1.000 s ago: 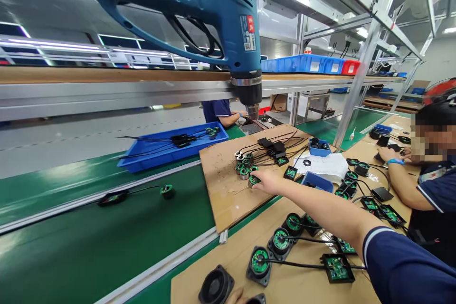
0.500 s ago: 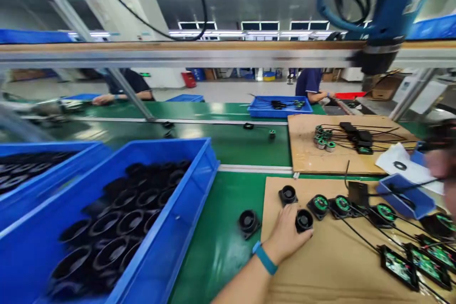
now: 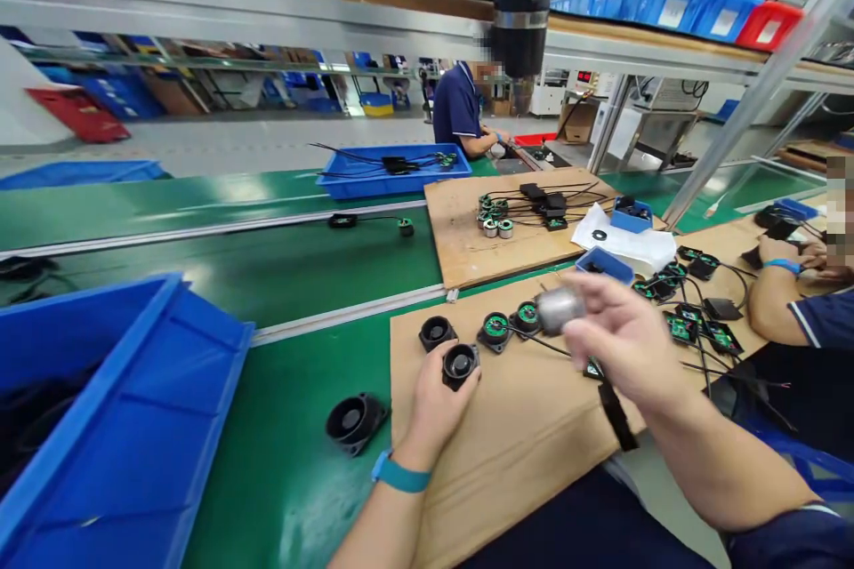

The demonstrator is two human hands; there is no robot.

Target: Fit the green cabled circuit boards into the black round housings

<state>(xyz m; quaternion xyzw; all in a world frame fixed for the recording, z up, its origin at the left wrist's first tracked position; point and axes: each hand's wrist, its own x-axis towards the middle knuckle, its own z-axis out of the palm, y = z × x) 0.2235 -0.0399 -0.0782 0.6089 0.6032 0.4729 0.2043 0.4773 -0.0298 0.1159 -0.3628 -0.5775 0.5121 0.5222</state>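
Observation:
My left hand (image 3: 437, 400), with a teal band at the wrist, is closed around a round black housing (image 3: 460, 363) on the cardboard. My right hand (image 3: 620, 333), slightly blurred, pinches a silver metal cylinder (image 3: 560, 309) above the cardboard. Beneath that hand a flat black piece (image 3: 617, 418) shows; whether it is joined to the cylinder I cannot tell. Another black housing (image 3: 437, 333) sits just beyond my left hand, and a third housing (image 3: 353, 422) lies on the green surface to its left. Housings with green circuit boards (image 3: 495, 329) stand between my hands, one trailing a black cable.
A deep blue bin (image 3: 220, 373) with dark parts stands at left. A blue drill (image 3: 524, 18) hangs overhead from the rail. Farther back are a cardboard sheet (image 3: 460, 249) with wired parts and a blue tray (image 3: 374, 187). A co-worker's hands (image 3: 791, 249) work at right.
The view has swung to the right. My right hand, earlier a blur at the right edge, has come in toward my left with the silver cylinder. My left hand still holds its housing.

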